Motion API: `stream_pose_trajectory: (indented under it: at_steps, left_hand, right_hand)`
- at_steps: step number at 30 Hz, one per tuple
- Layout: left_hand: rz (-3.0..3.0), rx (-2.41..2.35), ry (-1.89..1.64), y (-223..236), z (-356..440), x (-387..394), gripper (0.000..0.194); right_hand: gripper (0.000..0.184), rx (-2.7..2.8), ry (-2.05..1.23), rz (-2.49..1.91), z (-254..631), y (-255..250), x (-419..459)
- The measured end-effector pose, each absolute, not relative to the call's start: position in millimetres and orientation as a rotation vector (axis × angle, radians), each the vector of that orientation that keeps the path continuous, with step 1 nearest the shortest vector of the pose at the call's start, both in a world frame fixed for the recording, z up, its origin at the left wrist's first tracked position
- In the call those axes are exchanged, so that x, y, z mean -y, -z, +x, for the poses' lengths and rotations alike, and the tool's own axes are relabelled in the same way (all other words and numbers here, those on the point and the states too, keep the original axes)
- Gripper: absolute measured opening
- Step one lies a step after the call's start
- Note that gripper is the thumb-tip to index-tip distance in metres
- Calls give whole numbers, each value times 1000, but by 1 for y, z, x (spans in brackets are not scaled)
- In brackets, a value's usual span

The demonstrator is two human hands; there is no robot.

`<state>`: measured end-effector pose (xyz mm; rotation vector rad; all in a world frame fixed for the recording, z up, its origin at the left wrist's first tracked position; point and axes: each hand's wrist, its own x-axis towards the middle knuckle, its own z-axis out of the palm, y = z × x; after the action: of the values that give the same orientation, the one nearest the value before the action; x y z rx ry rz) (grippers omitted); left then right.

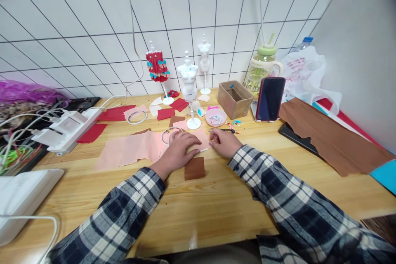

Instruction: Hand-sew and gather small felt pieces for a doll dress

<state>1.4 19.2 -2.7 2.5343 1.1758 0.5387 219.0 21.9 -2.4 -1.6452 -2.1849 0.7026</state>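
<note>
Pink fabric (123,149); pale, lightly creased

The surface (173,202) is smooth pale wood with visible grain and a soft sheen. Smooth, glossy white square tiles (173,4) face the wall. The white dress-form mannequin (189,83) looks like glossy plastic; the open brown box (234,103) looks like matt cardboard. The brown square piece (194,168) looks like matt cloth or paper. The upright phone (270,100) has a dark glossy screen.
</note>
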Motion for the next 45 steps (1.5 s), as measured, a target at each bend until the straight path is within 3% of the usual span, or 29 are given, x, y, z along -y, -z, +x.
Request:
stream_pose_trajectory:
  at_steps: [5,13,17,25,31,45]
  left_hand:
    - [2507,-1364,-746,-7,-14,-20,27]
    - [2558,-1775,-378,-13,-42,-27,21]
    - [2505,-1772,-335,-11,-42,-28,21]
    - [2405,-1773,-607,-18,-33,-21,27]
    - [2370,-1346,-708,-12,-6,4,23]
    - [2505,-1173,-466,-13,8,20,24]
  right_hand:
    - [23,2379,-584,-1453,229,5,-7]
    - [19,2329,-554,-1502,227,4,-6]
    - [19,2312,-567,-1468,226,6,-6]
    - [23,2130,-542,-1348,219,-3,-1]
    - [44,1772,-869,-1134,203,-7,17]
    - [14,1815,-778,-1175,199,-6,24]
